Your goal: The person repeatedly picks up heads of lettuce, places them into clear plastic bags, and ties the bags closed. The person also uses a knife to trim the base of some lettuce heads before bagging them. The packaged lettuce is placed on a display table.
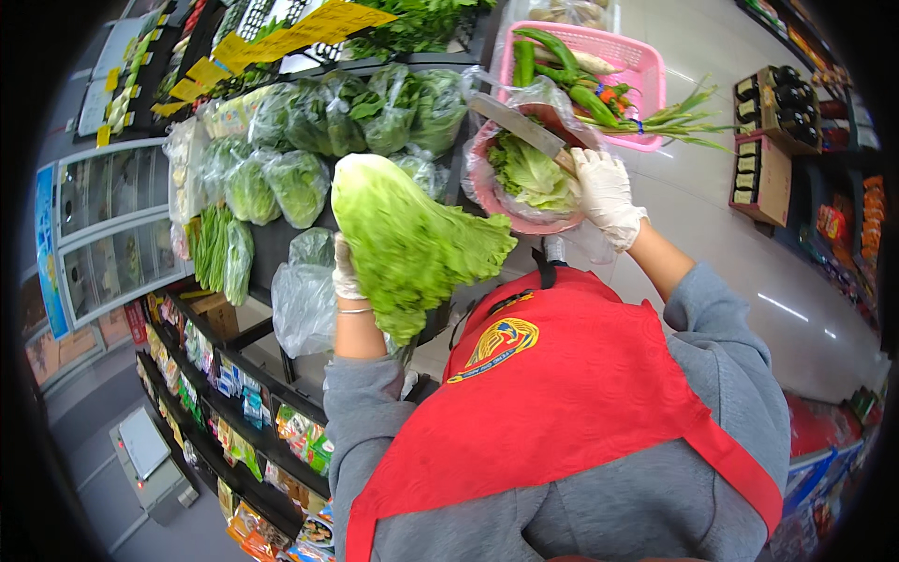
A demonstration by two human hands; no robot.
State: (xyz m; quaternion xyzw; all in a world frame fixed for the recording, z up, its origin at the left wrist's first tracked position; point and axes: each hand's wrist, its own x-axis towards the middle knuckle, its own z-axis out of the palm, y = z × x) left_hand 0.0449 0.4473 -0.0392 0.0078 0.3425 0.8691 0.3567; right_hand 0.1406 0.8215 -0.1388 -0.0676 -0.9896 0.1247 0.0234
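My left hand (345, 270), in a white glove, holds a large head of leafy green lettuce (414, 239), its pale base pointing up in the picture. My gloved right hand (602, 193) grips the wooden handle of a knife (520, 125). The wide blade reaches up and left over a pink bin (497, 204) lined with a clear plastic bag. Loose lettuce leaves (537, 175) lie inside that bin, under the blade. Much of my left hand's fingers is hidden behind the lettuce.
Bagged greens (298, 186) line the shelf at the left, with yellow price tags (281, 42) above. Beyond the bin stands a pink basket (657, 70) of green peppers, a white radish and tied stalks. Boxes of bottles (762, 179) stand at the right.
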